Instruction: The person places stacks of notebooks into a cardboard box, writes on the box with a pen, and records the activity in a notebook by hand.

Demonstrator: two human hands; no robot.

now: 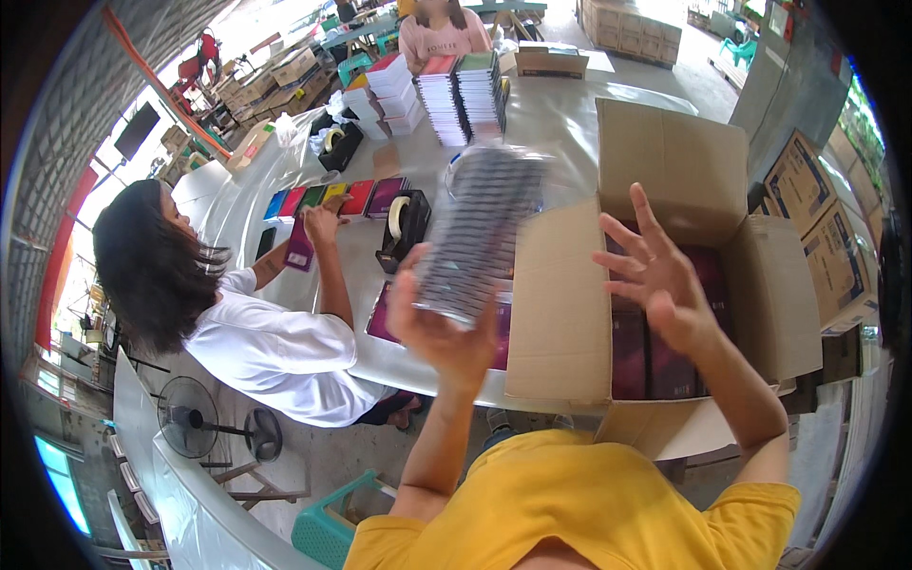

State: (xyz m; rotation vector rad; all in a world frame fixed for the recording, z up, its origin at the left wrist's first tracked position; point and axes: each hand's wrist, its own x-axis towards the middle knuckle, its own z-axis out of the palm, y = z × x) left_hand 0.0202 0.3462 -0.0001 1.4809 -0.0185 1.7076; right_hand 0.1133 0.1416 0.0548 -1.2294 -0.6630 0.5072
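My left hand grips the lower end of a bundle of thin, dark-edged books, raised over the table and tilted; it is smeared by motion and seems to have a clear shiny wrap. My right hand is spread with nothing in it, above an open cardboard box. Inside the box lie several dark purple books or packs. More purple-covered books lie on the table, partly behind my left hand.
To the left, a person in a white shirt holds a purple notebook by a row of coloured notebooks. A black tape dispenser stands near them. Tall book stacks stand farther back, before another person.
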